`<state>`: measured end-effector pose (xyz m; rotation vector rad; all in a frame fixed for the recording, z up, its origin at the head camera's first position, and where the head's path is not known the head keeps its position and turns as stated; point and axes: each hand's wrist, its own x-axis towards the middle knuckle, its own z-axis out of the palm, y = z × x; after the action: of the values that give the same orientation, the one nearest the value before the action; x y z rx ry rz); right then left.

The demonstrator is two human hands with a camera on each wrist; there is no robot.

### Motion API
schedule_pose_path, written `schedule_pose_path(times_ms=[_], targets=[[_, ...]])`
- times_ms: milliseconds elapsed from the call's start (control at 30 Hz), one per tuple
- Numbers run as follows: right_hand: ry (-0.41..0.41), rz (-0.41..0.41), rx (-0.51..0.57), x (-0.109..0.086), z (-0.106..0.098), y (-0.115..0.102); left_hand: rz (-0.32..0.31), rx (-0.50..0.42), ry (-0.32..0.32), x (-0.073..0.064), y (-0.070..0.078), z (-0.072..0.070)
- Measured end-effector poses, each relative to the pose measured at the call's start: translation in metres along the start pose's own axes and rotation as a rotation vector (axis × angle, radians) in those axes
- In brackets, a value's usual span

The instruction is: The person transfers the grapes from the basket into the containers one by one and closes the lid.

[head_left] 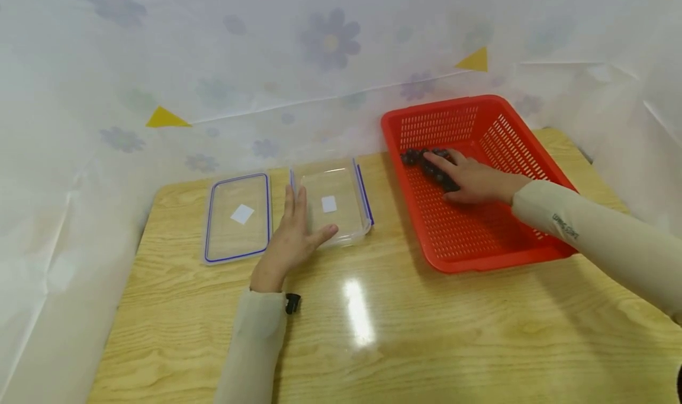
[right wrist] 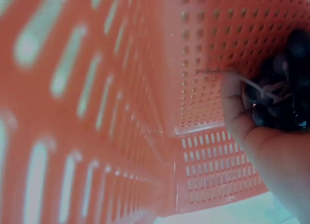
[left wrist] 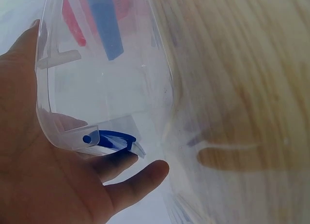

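Observation:
A bunch of dark grapes (head_left: 438, 176) lies in the red plastic basket (head_left: 458, 265), its thin stem (right wrist: 254, 83) showing in the right wrist view. My right hand (head_left: 479, 180) reaches over the basket's near side and grips the bunch from above, thumb and fingers around it. At the left side of a clear plastic container (head_left: 341, 182), my left hand (head_left: 293, 232) rests with its fingers straight and thumb spread. The container has no lid on it, and a blue-edged clip (left wrist: 114, 141) stands out from its side. Some grapes are hidden under my right hand.
A clear lid (head_left: 224, 214) with a blue seal and a white label lies flat on the wooden table (head_left: 405, 333), left of the container. Behind the table hangs a pale flowered sheet (head_left: 256, 54). The basket's raised slotted walls surround the grapes.

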<state>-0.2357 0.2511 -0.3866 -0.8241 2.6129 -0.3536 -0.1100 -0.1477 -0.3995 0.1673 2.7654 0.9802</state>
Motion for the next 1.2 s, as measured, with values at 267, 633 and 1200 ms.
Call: schedule_pose_path(times_ms=[267, 633, 1200], targets=[[0.035, -0.024, 0.043, 0.005, 0.001, 0.0, -0.004, -0.001, -0.003, 0.0, 0.0, -0.003], [0.039, 0.018, 0.07, 0.011, -0.003, 0.007, -0.011, -0.017, 0.002, 0.0, 0.001, 0.0], [0.106, 0.037, 0.024, 0.007, -0.016, 0.006, -0.011, -0.013, 0.006, 0.005, 0.005, 0.003]])
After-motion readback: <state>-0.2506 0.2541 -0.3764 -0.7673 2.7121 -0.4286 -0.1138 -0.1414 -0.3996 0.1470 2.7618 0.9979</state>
